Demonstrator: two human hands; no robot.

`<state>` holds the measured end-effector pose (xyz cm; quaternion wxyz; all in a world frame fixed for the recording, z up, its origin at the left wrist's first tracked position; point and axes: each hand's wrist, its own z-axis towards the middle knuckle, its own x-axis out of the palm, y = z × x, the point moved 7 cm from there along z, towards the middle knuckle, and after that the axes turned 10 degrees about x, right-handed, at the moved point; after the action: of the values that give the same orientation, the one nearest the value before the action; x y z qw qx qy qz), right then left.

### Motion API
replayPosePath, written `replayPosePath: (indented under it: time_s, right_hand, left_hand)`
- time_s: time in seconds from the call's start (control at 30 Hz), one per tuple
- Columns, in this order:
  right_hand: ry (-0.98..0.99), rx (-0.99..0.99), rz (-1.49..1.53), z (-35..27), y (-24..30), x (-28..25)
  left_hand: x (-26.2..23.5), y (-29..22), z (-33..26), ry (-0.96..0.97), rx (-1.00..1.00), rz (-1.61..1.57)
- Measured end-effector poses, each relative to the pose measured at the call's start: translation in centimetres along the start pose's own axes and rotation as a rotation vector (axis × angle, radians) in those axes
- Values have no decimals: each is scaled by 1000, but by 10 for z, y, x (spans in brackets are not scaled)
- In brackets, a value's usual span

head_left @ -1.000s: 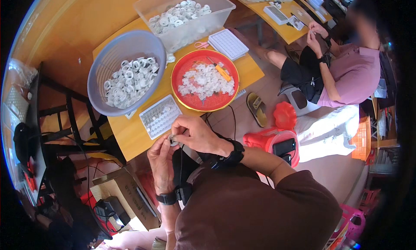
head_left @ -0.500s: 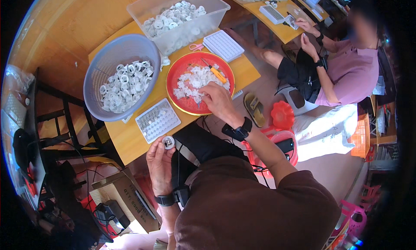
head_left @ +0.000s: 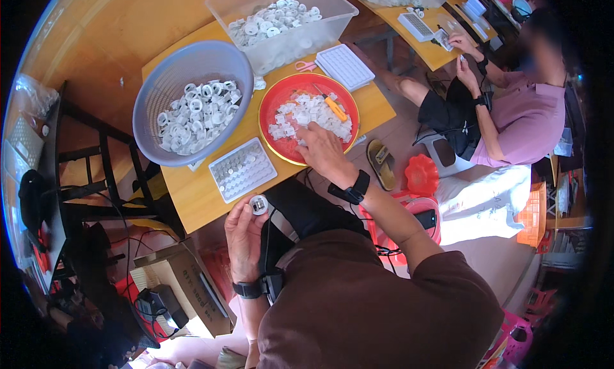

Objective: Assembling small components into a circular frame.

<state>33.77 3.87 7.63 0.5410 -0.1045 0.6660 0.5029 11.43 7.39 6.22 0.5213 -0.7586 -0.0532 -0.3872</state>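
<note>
The left hand is raised just below the near edge of the tabletop, and its grip is narrow, thumb and fingertips closed on a small round white ring with a dark middle. Just above that grip lies a flat white tray set with rows of small round pieces, resting on the tabletop near its edge. The right hand reaches forward over the near rim of a red bowl; its fingers are bent down into a heap of small white parts, but whether that grip has closed on a piece cannot be told, since the fingertips are hidden among the parts. Beyond this grip, on top of the heap, lies a small orange tool. Left of the red bowl stands a grey-blue basket holding many white rings like the one in the left hand. Farther off sit a clear plastic tub of more white pieces, pink scissors and a second white tray. Both wrists wear dark bands. To the right, well apart, another person in a pink top sits at a separate table with hands raised.
</note>
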Motion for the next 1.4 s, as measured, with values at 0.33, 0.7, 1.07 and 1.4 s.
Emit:
replayPosePath:
  time_s: [0.33, 0.7, 1.07, 1.4]
  right_hand:
    - [-1, -59, -115, 3, 9, 5]
    - [435, 350, 877, 6, -32, 10]
    - [589, 497, 1565, 6, -30, 13]
    - [495, 430, 1392, 4, -24, 9]
  left_hand:
    - [-2, 2, -4, -3, -6, 10]
    - [-4, 3, -5, -22, -18, -17]
    - [-5, 8, -2, -27, -33, -32]
    - [-6, 6, -4, -24, -45, -43]
